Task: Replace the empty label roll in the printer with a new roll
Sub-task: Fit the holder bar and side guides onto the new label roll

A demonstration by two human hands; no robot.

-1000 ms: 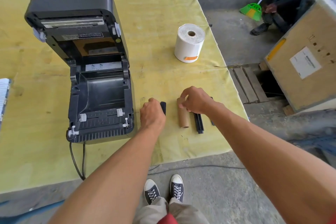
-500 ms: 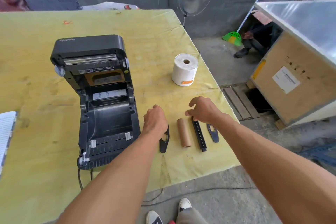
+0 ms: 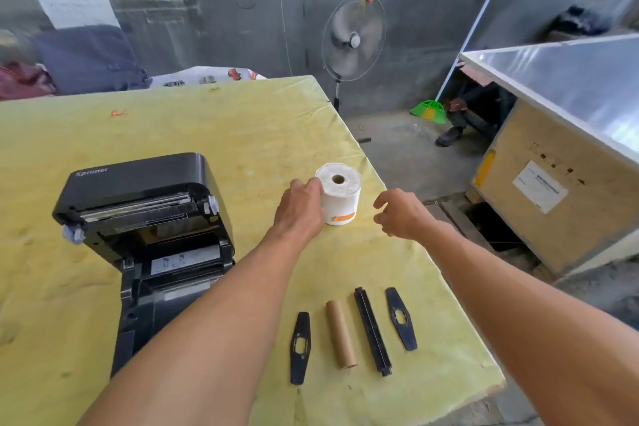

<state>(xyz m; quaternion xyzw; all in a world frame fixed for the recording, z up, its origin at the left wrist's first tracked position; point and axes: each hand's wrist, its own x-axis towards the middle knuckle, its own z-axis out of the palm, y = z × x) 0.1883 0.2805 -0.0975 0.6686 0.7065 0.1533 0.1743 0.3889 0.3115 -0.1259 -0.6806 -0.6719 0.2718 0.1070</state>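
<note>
Black printer (image 3: pixel 145 218) is seen at left on the yellow bench (image 3: pixel 214 128), lid raised, bay empty. The left hand (image 3: pixel 300 209) is laid against the side of the new white roll (image 3: pixel 339 193), which stands upright near the bench's far right edge; whether that grip is closed round it cannot be told. The right hand (image 3: pixel 401 213) is held just beside the roll, grip wide, nothing held. Nearer, a side plate (image 3: pixel 300 348), brown core (image 3: pixel 341 334), spindle (image 3: pixel 372 330) and second plate (image 3: pixel 401 318) are laid apart. Risk: the roll could be knocked over or off the edge if gripped one-sidedly.
</note>
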